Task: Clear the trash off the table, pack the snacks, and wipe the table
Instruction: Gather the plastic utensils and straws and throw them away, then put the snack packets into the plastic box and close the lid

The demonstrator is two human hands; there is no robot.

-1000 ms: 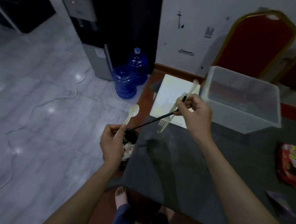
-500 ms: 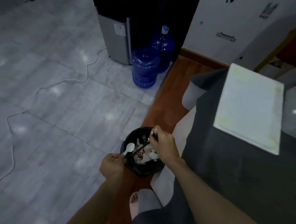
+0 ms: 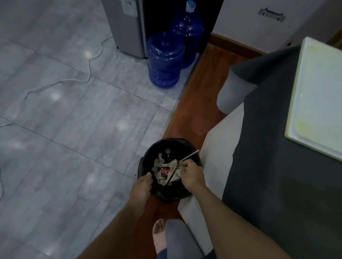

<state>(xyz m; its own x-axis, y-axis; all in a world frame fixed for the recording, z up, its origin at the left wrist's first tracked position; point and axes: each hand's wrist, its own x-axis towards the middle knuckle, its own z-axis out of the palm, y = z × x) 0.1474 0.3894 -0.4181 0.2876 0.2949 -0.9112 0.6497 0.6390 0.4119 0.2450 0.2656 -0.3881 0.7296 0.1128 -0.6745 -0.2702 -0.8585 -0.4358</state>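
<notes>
Both hands over bin (image 3: 171, 193), R hand (image 3: 191, 175) pinching chopstick (image 3: 188, 156), L hand (image 3: 141, 186) curled, grip unclear

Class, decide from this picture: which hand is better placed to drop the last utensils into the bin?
The right hand: it pinches the sticks directly over the open trash bin. The left hand sits at the rim, apparently empty.
</notes>
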